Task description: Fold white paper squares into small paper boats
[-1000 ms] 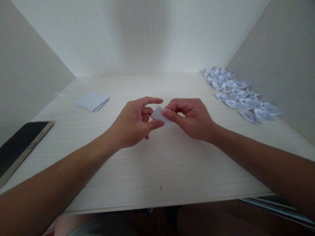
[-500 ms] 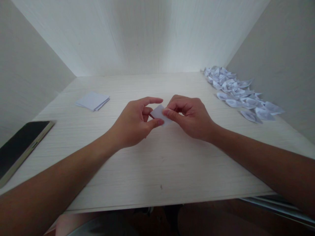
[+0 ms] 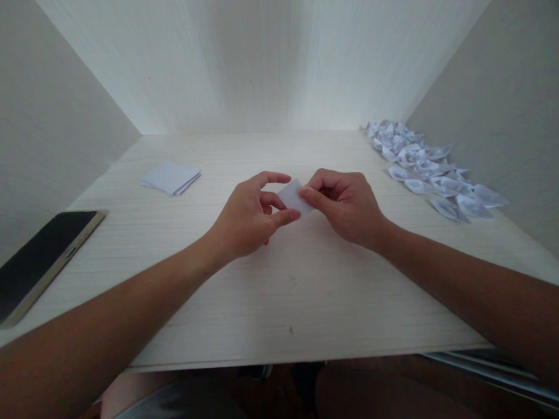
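A small white piece of folded paper [image 3: 292,196] is held up over the middle of the table, one corner pointing up. My right hand [image 3: 343,203] pinches its right side, thumb in front and curled fingers behind. At the lower left edge, the thumb and bent middle finger of my left hand [image 3: 255,215] grip the same paper, while the left index finger reaches out straight above it. The paper's rear side is hidden from view.
A short stack of white paper squares [image 3: 171,177] lies at the left rear. Along the right wall spreads a pile of small folded paper boats [image 3: 421,160]. A dark-screened phone [image 3: 43,250] rests at the left edge. Walls [image 3: 262,70] enclose the white table [image 3: 271,314].
The view has shifted slightly, so most things sit a little to the right. A bit more of the paper's face shows between my hands, which keep nearly the same pose.
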Tool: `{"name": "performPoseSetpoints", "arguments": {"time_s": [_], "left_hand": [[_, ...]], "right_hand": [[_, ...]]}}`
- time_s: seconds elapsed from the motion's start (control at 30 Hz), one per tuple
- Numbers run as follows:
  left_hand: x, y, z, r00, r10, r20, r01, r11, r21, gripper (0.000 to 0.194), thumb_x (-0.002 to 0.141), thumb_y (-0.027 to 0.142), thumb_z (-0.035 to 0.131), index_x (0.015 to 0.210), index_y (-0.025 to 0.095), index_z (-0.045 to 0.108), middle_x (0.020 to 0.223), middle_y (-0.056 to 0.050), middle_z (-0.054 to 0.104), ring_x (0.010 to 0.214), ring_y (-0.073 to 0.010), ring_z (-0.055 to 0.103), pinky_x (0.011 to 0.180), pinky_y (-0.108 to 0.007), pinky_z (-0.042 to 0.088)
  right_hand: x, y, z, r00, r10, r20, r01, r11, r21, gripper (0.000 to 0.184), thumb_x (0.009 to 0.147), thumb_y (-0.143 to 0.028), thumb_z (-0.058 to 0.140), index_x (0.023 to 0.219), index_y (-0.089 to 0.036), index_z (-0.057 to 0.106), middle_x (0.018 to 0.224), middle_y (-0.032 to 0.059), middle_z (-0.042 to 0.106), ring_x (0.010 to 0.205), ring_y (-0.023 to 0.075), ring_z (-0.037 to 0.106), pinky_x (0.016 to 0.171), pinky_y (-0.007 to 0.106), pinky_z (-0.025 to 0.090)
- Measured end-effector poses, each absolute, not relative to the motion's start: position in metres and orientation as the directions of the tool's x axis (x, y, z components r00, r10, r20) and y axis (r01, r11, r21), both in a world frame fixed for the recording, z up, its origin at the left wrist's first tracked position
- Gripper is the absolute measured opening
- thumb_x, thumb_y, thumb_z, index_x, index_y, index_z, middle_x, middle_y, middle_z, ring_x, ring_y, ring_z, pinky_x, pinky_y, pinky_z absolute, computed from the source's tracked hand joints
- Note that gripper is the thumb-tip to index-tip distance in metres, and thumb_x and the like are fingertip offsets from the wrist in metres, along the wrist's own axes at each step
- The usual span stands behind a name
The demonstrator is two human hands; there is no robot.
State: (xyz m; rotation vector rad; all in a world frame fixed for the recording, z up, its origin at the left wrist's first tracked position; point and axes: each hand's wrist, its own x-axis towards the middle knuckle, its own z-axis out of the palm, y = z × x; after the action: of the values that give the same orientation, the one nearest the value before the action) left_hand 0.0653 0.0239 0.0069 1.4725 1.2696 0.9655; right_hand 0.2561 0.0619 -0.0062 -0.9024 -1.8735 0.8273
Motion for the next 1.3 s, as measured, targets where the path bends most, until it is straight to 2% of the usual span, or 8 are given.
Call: {"name": "performPoseSetpoints", "arguments": {"time_s": [0.23, 0.37, 0.43, 0.57, 0.8, 0.97, 1.13, 1.3], "left_hand": [[0.069, 0.021, 0.009, 0.111, 0.994, -0.014, 0.222, -0.011, 0.975, 0.078, 0.075, 0.004, 0.082, 0.145, 0.014, 0.05, 0.067, 0.006, 0.066, 0.041, -0.0056, 0.052, 0.04, -0.016, 0.041], [0.071, 0.02, 0.012, 0.08, 0.989, -0.122, 0.191, 0.105, 0.976, 0.076, 0.075, 0.001, 0.082, 0.143, 0.014, 0.05, 0.063, 0.008, 0.064, 0.034, -0.0063, 0.048, 0.033, -0.017, 0.036], [0.071, 0.02, 0.011, 0.098, 0.985, -0.144, 0.163, 0.127, 0.978, 0.074, 0.077, 0.004, 0.082, 0.142, 0.014, 0.049, 0.065, 0.006, 0.065, 0.034, -0.0084, 0.05, 0.03, -0.019, 0.039], [0.07, 0.019, 0.007, 0.132, 0.98, -0.147, 0.123, 0.131, 0.984, 0.072, 0.079, 0.005, 0.081, 0.142, 0.016, 0.049, 0.069, 0.006, 0.067, 0.035, -0.0094, 0.053, 0.031, -0.021, 0.047], [0.071, 0.02, 0.009, 0.115, 0.984, -0.135, 0.075, 0.126, 0.989, 0.063, 0.072, 0.0, 0.083, 0.129, 0.015, 0.06, 0.061, 0.009, 0.062, 0.034, -0.0053, 0.047, 0.027, -0.014, 0.038], [0.068, 0.021, 0.006, 0.17, 0.975, -0.141, 0.015, 0.141, 0.99, 0.063, 0.072, 0.003, 0.084, 0.129, 0.015, 0.06, 0.065, 0.009, 0.064, 0.037, -0.0059, 0.051, 0.033, -0.018, 0.05], [0.068, 0.023, 0.006, 0.161, 0.977, -0.136, 0.001, 0.138, 0.99, 0.061, 0.07, 0.003, 0.084, 0.126, 0.014, 0.063, 0.064, 0.009, 0.062, 0.035, -0.0051, 0.048, 0.029, -0.017, 0.045], [0.068, 0.024, 0.001, 0.155, 0.979, -0.134, -0.041, 0.142, 0.989, 0.056, 0.068, 0.009, 0.088, 0.12, 0.011, 0.065, 0.068, 0.007, 0.066, 0.042, -0.0068, 0.055, 0.037, -0.02, 0.054]], "right_hand": [[0.255, 0.064, -0.009, -0.355, 0.837, 0.417, 0.233, 0.511, -0.827, 0.031, 0.088, -0.04, 0.073, 0.069, -0.017, 0.066, 0.064, -0.0012, 0.06, 0.059, 0.0109, 0.048, 0.056, 0.028, 0.036], [0.255, 0.062, -0.009, -0.363, 0.824, 0.434, 0.232, 0.531, -0.815, 0.029, 0.089, -0.037, 0.073, 0.069, -0.017, 0.067, 0.063, -0.0019, 0.06, 0.059, 0.0106, 0.047, 0.056, 0.028, 0.034], [0.255, 0.062, -0.009, -0.358, 0.821, 0.445, 0.224, 0.538, -0.813, 0.027, 0.089, -0.034, 0.072, 0.069, -0.017, 0.067, 0.063, -0.0021, 0.06, 0.06, 0.0107, 0.047, 0.057, 0.028, 0.034], [0.255, 0.062, -0.009, -0.344, 0.821, 0.455, 0.218, 0.541, -0.812, 0.026, 0.089, -0.032, 0.073, 0.069, -0.017, 0.067, 0.063, -0.0023, 0.06, 0.06, 0.0104, 0.047, 0.058, 0.028, 0.035], [0.255, 0.06, -0.008, -0.339, 0.836, 0.432, 0.224, 0.517, -0.826, 0.03, 0.09, -0.037, 0.073, 0.07, -0.016, 0.066, 0.064, -0.0016, 0.06, 0.06, 0.0105, 0.048, 0.056, 0.028, 0.034], [0.255, 0.061, -0.008, -0.334, 0.844, 0.419, 0.233, 0.504, -0.831, 0.03, 0.089, -0.037, 0.073, 0.069, -0.017, 0.065, 0.063, -0.0021, 0.059, 0.058, 0.0102, 0.046, 0.054, 0.028, 0.032], [0.254, 0.062, -0.01, -0.359, 0.839, 0.41, 0.184, 0.494, -0.85, 0.032, 0.088, -0.041, 0.074, 0.069, -0.016, 0.065, 0.063, -0.002, 0.058, 0.058, 0.0103, 0.046, 0.054, 0.028, 0.034], [0.256, 0.064, -0.009, -0.358, 0.839, 0.411, 0.169, 0.491, -0.855, 0.031, 0.089, -0.038, 0.074, 0.069, -0.016, 0.066, 0.062, -0.0025, 0.057, 0.058, 0.0101, 0.045, 0.055, 0.028, 0.033]]}}
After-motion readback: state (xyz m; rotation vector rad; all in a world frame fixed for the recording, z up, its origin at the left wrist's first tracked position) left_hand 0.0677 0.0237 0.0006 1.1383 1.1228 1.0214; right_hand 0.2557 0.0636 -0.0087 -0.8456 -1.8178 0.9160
